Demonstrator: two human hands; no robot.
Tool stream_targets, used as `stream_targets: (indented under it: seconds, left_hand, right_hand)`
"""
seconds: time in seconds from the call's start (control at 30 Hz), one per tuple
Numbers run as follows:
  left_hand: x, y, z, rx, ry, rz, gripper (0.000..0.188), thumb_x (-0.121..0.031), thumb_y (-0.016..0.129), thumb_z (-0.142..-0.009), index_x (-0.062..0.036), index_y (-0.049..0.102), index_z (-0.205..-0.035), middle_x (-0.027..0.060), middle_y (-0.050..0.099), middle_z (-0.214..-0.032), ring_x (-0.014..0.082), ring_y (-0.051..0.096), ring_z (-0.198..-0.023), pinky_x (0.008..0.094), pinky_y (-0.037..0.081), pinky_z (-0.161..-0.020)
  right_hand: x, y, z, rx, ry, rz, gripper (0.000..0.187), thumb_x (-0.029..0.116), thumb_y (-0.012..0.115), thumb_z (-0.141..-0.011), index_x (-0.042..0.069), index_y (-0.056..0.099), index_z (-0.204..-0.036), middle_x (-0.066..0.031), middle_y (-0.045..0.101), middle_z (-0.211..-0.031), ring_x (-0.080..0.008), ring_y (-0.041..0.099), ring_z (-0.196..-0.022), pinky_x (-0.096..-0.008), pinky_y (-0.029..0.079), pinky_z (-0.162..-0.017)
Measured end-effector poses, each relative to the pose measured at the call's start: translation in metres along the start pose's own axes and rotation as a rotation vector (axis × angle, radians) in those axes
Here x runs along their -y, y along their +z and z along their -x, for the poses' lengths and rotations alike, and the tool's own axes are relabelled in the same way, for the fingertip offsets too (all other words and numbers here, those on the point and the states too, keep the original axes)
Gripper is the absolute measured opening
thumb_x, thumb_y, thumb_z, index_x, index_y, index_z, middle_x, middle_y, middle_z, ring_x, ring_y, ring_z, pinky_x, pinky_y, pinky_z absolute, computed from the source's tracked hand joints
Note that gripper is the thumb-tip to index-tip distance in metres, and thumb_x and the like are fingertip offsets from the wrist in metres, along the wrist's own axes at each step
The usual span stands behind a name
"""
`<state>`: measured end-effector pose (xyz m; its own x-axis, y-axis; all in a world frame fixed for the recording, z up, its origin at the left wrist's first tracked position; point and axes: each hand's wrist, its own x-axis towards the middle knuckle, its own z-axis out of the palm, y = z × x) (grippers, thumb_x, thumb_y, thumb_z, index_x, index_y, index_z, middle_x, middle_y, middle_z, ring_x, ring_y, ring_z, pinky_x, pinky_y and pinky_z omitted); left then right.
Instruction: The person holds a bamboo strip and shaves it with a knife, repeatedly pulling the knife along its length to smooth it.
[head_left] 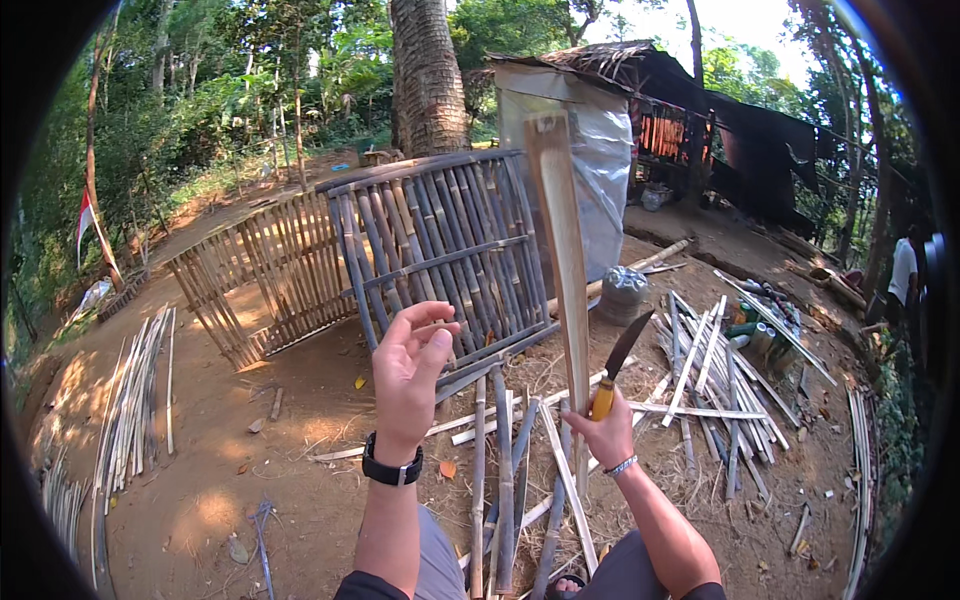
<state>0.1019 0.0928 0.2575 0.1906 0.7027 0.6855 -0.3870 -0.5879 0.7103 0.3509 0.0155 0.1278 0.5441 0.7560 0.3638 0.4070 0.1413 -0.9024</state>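
Observation:
My left hand (408, 375) is raised in front of the bamboo panel, fingers loosely curled and thumb apart, holding nothing. A knife (625, 350) with a dark blade and yellow handle is gripped in my right hand (606, 436), its blade pointing up and to the right. Beside that hand a long split bamboo slat (563, 240) stands nearly upright, its pale inner face showing. My right thumb reaches across the slat; whether it presses on it I cannot tell. Several bamboo poles (505, 480) lie on the ground between my knees and the panel.
A dark bamboo slatted panel (440, 255) leans ahead, with a lighter lattice panel (265, 265) behind it. Split strips (715, 370) are heaped at right, more strips (130, 400) at left. A tied plastic sack (624, 293) stands near a tarp-covered shelter (590, 150). A person (903, 275) is at far right.

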Motion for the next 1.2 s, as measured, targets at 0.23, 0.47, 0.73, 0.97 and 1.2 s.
stream_targets:
  seconds: [0.23, 0.47, 0.73, 0.97, 1.2]
  left_hand:
    - [0.021, 0.056, 0.038, 1.3, -0.437, -0.415, 0.04, -0.037, 0.059, -0.091, 0.0009, 0.066, -0.105, 0.0127, 0.069, -0.087, 0.0203, 0.066, -0.081, 0.0293, 0.051, -0.076]
    - [0.179, 0.056, 0.13, 0.999, -0.564, -0.743, 0.132, -0.065, 0.074, -0.067, 0.0165, 0.001, -0.142, 0.041, 0.024, -0.142, 0.0423, 0.039, -0.13, 0.0389, 0.037, -0.106]
    - [0.147, 0.046, 0.066, 0.24, -0.253, 0.348, 0.113, -0.073, 0.062, -0.072, -0.0167, 0.007, -0.152, 0.0173, 0.022, -0.152, 0.033, 0.031, -0.136, 0.0447, 0.03, -0.107]
    - [0.116, 0.033, 0.029, 0.0, 0.048, 0.254, 0.063, -0.058, 0.024, -0.098, -0.0095, 0.044, -0.133, 0.016, 0.037, -0.146, 0.0262, 0.039, -0.132, 0.0418, 0.029, -0.109]
    - [0.089, -0.012, 0.008, -0.364, 0.077, 0.546, 0.045, -0.047, 0.037, -0.099, -0.0064, 0.056, -0.094, 0.0112, 0.064, -0.09, 0.0237, 0.064, -0.087, 0.0371, 0.052, -0.084]
  right_hand:
    - [0.052, -0.011, -0.032, -0.217, -0.078, -0.567, 0.036, 0.011, 0.079, -0.077, 0.005, 0.046, -0.09, -0.0044, 0.059, -0.07, -0.0103, 0.059, -0.052, -0.0225, 0.046, -0.043]
    - [0.049, 0.013, -0.016, -0.27, 0.31, -1.029, 0.028, 0.022, 0.074, -0.084, 0.009, 0.05, -0.091, -0.0011, 0.053, -0.075, -0.0086, 0.052, -0.056, -0.019, 0.039, -0.044]
    - [0.018, 0.009, -0.025, -0.076, 0.624, -1.421, 0.029, 0.026, 0.076, -0.081, 0.012, 0.053, -0.093, 0.0021, 0.05, -0.076, -0.0054, 0.048, -0.057, -0.016, 0.036, -0.043]
    - [0.01, 0.034, -0.017, 0.046, 0.641, -1.281, 0.027, 0.033, 0.074, -0.083, 0.014, 0.056, -0.093, 0.0028, 0.05, -0.077, -0.0052, 0.047, -0.057, -0.0174, 0.037, -0.044]
    - [-0.038, 0.052, 0.094, 0.264, 0.945, -0.806, 0.043, 0.043, 0.074, -0.08, 0.012, 0.048, -0.093, 0.0031, 0.053, -0.071, -0.0049, 0.046, -0.053, -0.0196, 0.036, -0.042]
